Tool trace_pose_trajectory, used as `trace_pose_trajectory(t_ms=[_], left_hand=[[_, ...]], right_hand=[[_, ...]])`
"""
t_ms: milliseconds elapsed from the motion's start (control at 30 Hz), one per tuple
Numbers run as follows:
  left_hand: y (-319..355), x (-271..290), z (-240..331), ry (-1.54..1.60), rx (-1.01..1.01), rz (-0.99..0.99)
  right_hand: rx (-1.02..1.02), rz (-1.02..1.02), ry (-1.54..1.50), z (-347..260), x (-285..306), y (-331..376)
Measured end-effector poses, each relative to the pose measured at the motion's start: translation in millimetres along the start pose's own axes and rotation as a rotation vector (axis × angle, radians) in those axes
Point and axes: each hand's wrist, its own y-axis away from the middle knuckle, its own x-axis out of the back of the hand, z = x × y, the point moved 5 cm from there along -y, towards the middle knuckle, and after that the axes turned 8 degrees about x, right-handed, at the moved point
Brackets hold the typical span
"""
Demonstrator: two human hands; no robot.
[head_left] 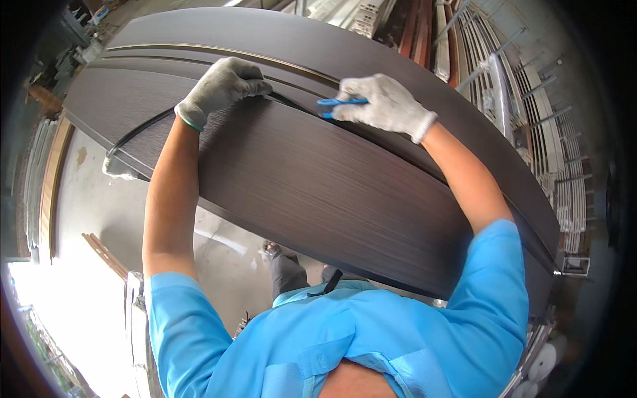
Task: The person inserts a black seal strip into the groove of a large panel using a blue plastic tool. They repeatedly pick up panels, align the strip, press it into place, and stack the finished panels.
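Observation:
A large dark brown wood-grain panel (pixel 318 179), like a door leaf, lies flat in front of me. My left hand (pixel 227 86), in a pale work glove, is closed with its thumb and fingers pinching a thin black strip (pixel 147 123). One part of the strip loops out over the panel's left end; another runs right from my fingers along the panel's long far edge. My right hand (pixel 385 106), gloved too, is closed around a small blue tool (pixel 343 102) just above that edge. Two blue ends stick out toward the left; its exact kind is unclear.
Beyond the near panel lies another dark panel (pixel 279 33), with a thin light line along it. Racks of long pale profiles (pixel 531 113) and reddish brown lengths (pixel 415 33) stand behind, at the right. Wooden boards (pixel 53 179) lean at the left. Concrete floor (pixel 99 186) shows below.

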Motion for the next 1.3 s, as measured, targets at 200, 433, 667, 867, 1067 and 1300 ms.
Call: trace_pose_trajectory(t_ms=[200,433,667,867,1067,1300], left_hand=[[22,105,-91,-0.098,0.088,-0.157],[19,211,-165,-0.127,0.093,-0.24],[-21,161,-183,-0.007,-0.011,-0.083],[-19,155,-179,0.062,-0.049,0.002],[-17,154,-176,-0.063,-0.077,0.034],[-11,163,-179,0.006,-0.094,-0.053]], right_hand=[[-0.084,0.029,-0.093,5,-1,8],[-0.325,0.037,-0.272,-6,5,17],[-0.417,0.067,-0.291,-19,6,18],[-0.255,0.165,-0.188,-33,-2,-17],[0.008,0.124,0.041,-57,-35,-163],[-0.06,0.046,0.007,-75,-38,-216]])
